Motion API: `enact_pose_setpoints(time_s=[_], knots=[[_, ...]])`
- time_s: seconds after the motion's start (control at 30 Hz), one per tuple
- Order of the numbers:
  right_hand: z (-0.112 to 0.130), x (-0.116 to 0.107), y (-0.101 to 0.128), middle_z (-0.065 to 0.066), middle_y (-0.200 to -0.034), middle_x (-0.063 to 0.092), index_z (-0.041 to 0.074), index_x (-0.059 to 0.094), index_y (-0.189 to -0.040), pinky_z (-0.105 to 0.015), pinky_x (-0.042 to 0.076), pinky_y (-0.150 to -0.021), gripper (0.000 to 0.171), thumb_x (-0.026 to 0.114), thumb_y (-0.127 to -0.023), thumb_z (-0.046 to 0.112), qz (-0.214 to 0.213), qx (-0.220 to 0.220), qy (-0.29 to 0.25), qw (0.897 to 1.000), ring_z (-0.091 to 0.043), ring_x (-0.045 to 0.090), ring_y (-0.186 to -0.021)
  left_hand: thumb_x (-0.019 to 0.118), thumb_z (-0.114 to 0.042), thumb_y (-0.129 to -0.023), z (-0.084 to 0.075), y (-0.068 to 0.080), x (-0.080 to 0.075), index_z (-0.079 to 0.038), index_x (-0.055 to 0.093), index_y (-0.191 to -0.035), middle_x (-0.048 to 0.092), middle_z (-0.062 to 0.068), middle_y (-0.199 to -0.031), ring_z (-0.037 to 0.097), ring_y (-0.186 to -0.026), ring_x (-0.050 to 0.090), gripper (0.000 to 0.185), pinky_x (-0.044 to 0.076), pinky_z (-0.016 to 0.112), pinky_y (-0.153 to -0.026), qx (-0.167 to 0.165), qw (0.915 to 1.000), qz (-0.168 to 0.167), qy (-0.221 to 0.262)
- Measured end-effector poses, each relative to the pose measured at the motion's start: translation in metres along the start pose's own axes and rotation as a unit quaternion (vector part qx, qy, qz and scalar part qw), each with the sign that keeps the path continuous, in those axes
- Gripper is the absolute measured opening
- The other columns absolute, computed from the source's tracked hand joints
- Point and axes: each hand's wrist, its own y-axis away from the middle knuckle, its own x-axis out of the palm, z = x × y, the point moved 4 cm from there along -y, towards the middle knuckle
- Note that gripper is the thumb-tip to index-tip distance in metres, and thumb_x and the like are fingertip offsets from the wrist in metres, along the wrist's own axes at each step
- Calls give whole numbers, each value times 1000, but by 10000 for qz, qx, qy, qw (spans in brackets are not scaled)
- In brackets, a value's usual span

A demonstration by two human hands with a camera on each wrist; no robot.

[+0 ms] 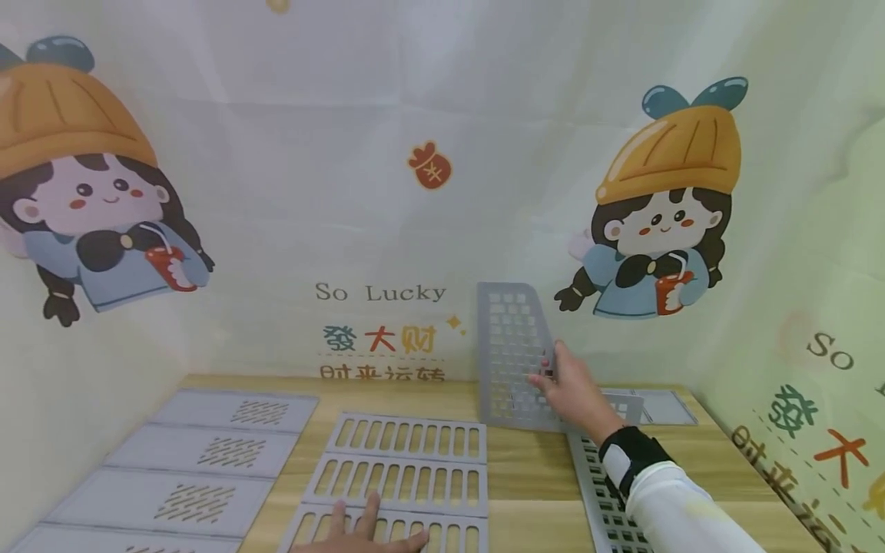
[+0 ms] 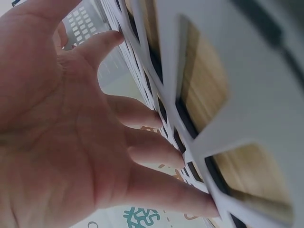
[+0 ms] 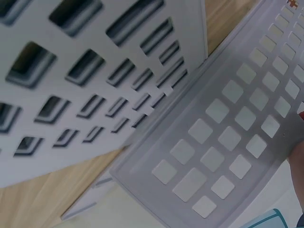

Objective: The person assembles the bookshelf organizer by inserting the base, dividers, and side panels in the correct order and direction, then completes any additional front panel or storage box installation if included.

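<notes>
wooden table (image 1: 525,468), right hand (image 1: 570,388) pinching upright grid panel (image 1: 512,357) near far edge, left hand (image 1: 362,534) flat, fingers straight, on slotted panel (image 1: 397,480) at near edge

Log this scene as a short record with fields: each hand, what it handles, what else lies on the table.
right hand: grips the upright grid panel at its right edge, standing it on the table
left hand: fingers straight, pressing flat on the slotted panels
slotted panels: three rows, lying flat mid-table
vented panels: stacked rows lying flat at the left
flat grid panel: lies under the right forearm
backdrop: cartoon print, words "So Lucky"
</notes>
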Motion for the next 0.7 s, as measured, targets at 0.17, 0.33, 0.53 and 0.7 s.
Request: enact_pose_setpoints(time_s=[0.17, 0.33, 0.53, 0.7], knots=[[-2, 0, 2, -10, -93, 53, 4, 45, -115, -36, 43, -74, 30, 71, -103, 14, -70, -32, -53, 10000, -25, 54, -87, 67, -79, -86, -3, 1, 0, -65, 54, -143, 33, 29, -170, 77, -146, 25, 60, 30, 100, -82, 318, 9994, 7, -120], [-1, 3, -1, -11, -98, 55, 4, 46, -119, -38, 45, -79, 30, 70, -104, 14, -93, -21, -234, 9997, -26, 56, -92, 67, -79, -86, -4, 4, -3, -63, 53, -145, 31, 29, -171, 77, -147, 23, 62, 28, 101, -83, 219, 9996, 128, -126], [9, 16, -1, -11, -100, 59, 4, 49, -119, -38, 47, -78, 25, 68, -104, 11, -16, -87, -447, 9990, -24, 57, -91, 66, -77, -88, -5, 3, 0, -65, 51, -146, 32, 22, -173, 70, -151, 25, 61, 36, 96, -87, 154, 9994, 142, -288], [30, 44, -10, -12, -103, 59, 3, 49, -124, -34, 49, -72, 24, 63, -107, 10, 435, -265, -703, 9962, -20, 57, -87, 62, -83, -86, -6, 0, 4, -68, 51, -144, 32, 14, -175, 62, -155, 27, 60, 35, 95, -90, -6, 9992, 79, -390]])
